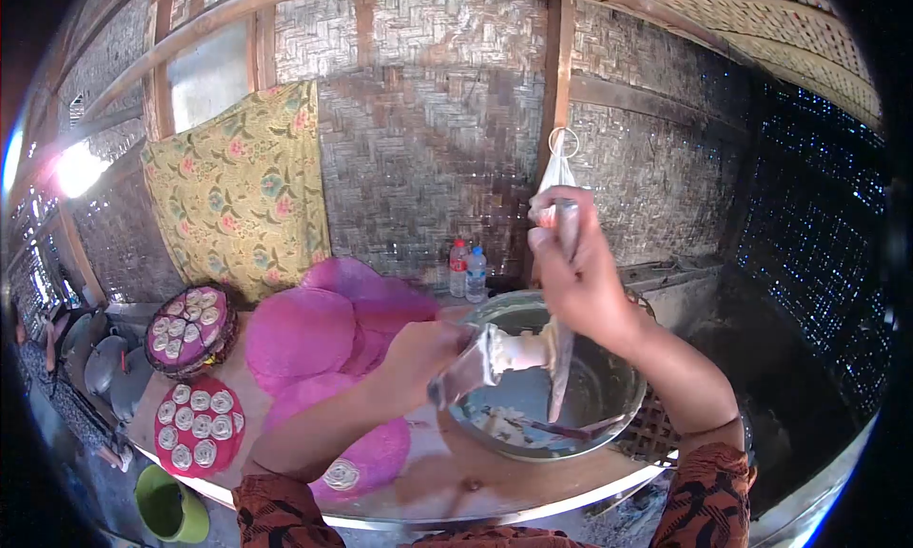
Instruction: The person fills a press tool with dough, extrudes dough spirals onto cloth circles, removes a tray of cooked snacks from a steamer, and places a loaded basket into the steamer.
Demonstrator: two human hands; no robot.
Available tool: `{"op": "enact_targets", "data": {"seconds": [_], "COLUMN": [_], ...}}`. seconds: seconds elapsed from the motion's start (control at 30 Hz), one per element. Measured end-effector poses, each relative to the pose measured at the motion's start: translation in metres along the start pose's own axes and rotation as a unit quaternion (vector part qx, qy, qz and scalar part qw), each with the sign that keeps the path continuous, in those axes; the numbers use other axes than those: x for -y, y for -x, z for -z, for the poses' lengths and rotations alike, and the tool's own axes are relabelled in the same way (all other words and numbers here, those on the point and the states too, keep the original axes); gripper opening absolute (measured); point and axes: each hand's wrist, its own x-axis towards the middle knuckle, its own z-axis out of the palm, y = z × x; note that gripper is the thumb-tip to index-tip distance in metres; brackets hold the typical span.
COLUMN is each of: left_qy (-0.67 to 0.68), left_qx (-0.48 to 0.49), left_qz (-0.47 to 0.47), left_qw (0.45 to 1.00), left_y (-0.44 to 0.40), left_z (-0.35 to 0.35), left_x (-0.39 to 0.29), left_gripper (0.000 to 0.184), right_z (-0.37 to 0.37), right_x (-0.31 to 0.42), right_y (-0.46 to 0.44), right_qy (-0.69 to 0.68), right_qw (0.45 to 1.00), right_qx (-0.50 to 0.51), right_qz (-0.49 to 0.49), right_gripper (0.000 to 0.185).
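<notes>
Both hands hold a metal dough press [521,351] with pale dough on its middle, in the air above a large metal basin [547,455]. My left hand [425,350], blurred, is closed around its left end. My right hand [580,272] is raised higher, with its fingers wrapped around a metal handle at the right end. White dough bits and a dark stick-like tool [571,436] lie in the basin. To the left, below my left forearm, a coil of pale strands [340,475] rests on a pink round sheet [380,453].
A red sheet [228,450] with several coils lies at the table's left, by a basket [195,362] of coils. Pink discs [300,334] lie behind my left arm. Two bottles [457,270] stand near the wall. A green bucket [171,505] and another person [71,386] are at left.
</notes>
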Motion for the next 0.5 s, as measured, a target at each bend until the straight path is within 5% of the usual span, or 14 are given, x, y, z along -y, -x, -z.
{"op": "enact_targets", "data": {"seconds": [0.03, 0.07, 0.1, 0.17, 0.27, 0.37, 0.4, 0.47, 0.5], "left_qy": [0.109, 0.144, 0.176, 0.103, 0.470, 0.584, 0.590, 0.556, 0.527], "left_qx": [-0.028, -0.074, -0.118, -0.115, -0.202, -0.342, -0.403, -0.430, -0.457], "left_qz": [0.084, 0.060, 0.034, 0.130, 0.252, 0.013, -0.005, 0.022, 0.030], "left_qw": [0.990, 0.985, 0.977, 0.980, 0.821, 0.736, 0.699, 0.711, 0.715], "left_y": [-0.003, -0.002, -0.002, 0.001, -0.008, -0.049, -0.063, -0.074, -0.078], "left_z": [-0.016, -0.055, -0.093, -0.078, -0.110, -0.154, -0.159, -0.148, -0.146], "left_x": [0.005, 0.060, 0.115, 0.085, 0.061, 0.024, 0.006, 0.002, 0.009], "left_gripper": [0.033, 0.033, 0.033, 0.029, 0.028, 0.043, 0.038, 0.032, 0.031], "right_z": [0.020, 0.043, 0.081, 0.126, 0.185, 0.169, 0.159, 0.123, 0.103], "right_x": [-0.011, -0.002, -0.028, -0.037, -0.101, -0.146, -0.169, -0.214, -0.209], "right_y": [0.004, 0.010, 0.018, 0.024, 0.028, 0.029, 0.030, 0.044, 0.058], "right_qy": [0.046, -0.019, -0.051, -0.101, -0.225, -0.310, -0.358, -0.413, -0.492], "right_qw": [0.998, 0.997, 0.996, 0.968, 0.910, 0.812, 0.775, 0.775, 0.788], "right_qx": [-0.032, -0.052, -0.073, -0.230, -0.348, -0.491, -0.506, -0.431, -0.300], "right_qz": [0.035, -0.054, -0.008, -0.016, 0.003, -0.061, -0.125, -0.208, -0.218], "right_gripper": [0.029, 0.032, 0.034, 0.030, 0.007, 0.015, 0.018, 0.027, 0.031]}}
